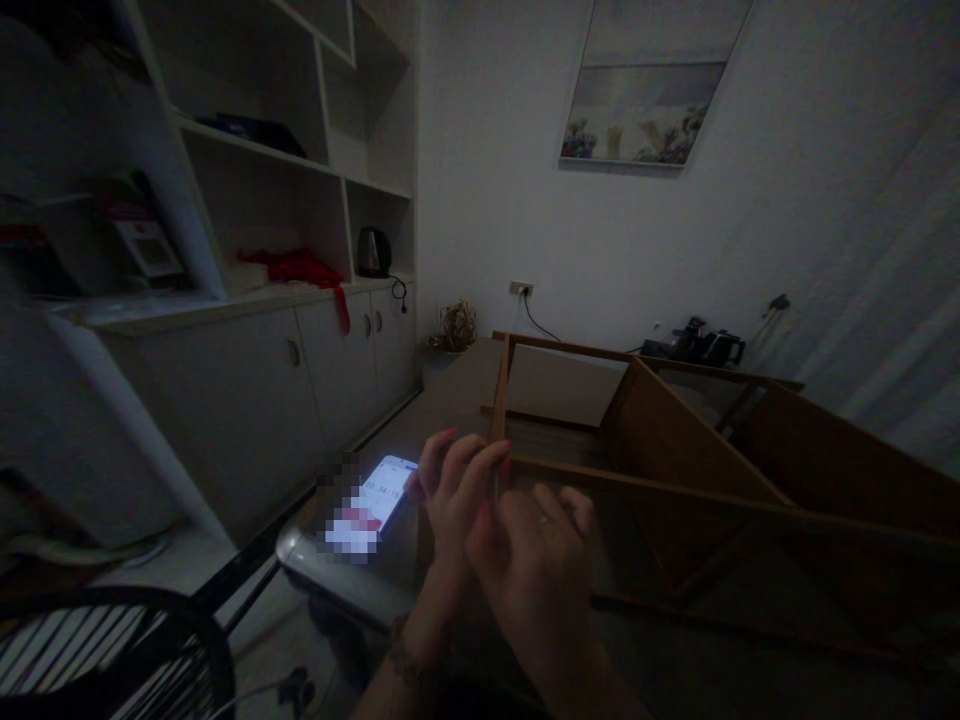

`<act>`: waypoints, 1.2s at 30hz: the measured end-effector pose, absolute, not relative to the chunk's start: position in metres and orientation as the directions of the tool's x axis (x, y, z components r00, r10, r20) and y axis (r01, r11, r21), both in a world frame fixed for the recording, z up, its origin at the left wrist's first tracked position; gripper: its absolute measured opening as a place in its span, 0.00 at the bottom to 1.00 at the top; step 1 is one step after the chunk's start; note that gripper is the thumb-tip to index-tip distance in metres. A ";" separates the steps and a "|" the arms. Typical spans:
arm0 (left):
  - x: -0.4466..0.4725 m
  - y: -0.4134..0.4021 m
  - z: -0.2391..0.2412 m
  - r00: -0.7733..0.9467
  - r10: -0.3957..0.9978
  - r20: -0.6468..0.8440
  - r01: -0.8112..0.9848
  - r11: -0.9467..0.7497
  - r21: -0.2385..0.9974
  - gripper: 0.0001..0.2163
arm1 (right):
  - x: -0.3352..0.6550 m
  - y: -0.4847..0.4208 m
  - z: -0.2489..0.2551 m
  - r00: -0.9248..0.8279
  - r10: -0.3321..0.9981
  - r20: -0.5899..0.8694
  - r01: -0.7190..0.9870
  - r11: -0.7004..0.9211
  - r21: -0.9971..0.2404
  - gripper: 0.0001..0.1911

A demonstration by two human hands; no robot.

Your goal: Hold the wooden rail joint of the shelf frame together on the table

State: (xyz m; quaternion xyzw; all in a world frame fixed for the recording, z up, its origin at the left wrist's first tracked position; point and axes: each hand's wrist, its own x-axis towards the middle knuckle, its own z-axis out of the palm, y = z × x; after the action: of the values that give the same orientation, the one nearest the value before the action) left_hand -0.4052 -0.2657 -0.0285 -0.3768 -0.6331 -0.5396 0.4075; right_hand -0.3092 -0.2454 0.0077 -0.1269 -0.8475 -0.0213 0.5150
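Note:
My left hand and my right hand are close together in front of me, above the near side of the table. The left fingers curl towards the right hand, and a bracelet circles that wrist. My right hand is closed, its thumb and forefinger pressed together beside the left fingertips. Something thin and pale may lie between the two hands, but it is too small and dark to name. A phone with a lit screen lies just left of my left hand. Beyond my hands rests a brown wooden frame with shelves.
A white cabinet lines the left, with a kettle and red cloth on it. Dark round slatted furniture stands at lower left. A cord runs from the wall socket. The room is dim.

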 end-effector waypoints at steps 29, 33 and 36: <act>-0.404 -0.265 -0.030 -0.375 0.018 0.927 0.910 0.199 0.364 0.06 | -0.293 -0.240 0.014 -0.309 0.092 0.946 0.200 0.979 -0.030 0.07; -0.404 -0.263 -0.029 -0.350 -0.015 0.937 0.912 0.225 0.344 0.06 | -0.289 -0.239 0.014 -0.307 0.025 0.951 0.194 0.980 0.037 0.07; -0.404 -0.262 -0.028 -0.350 -0.022 0.937 0.912 0.219 0.346 0.06 | -0.287 -0.237 0.010 -0.325 0.008 0.946 0.207 0.976 0.063 0.07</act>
State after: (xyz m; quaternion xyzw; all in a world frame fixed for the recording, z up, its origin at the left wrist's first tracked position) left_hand -0.4040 -0.2621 -0.0280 -0.3491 -0.6376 -0.5181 0.4507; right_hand -0.2868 -0.2367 0.0102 -0.0663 -0.8094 -0.0864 0.5771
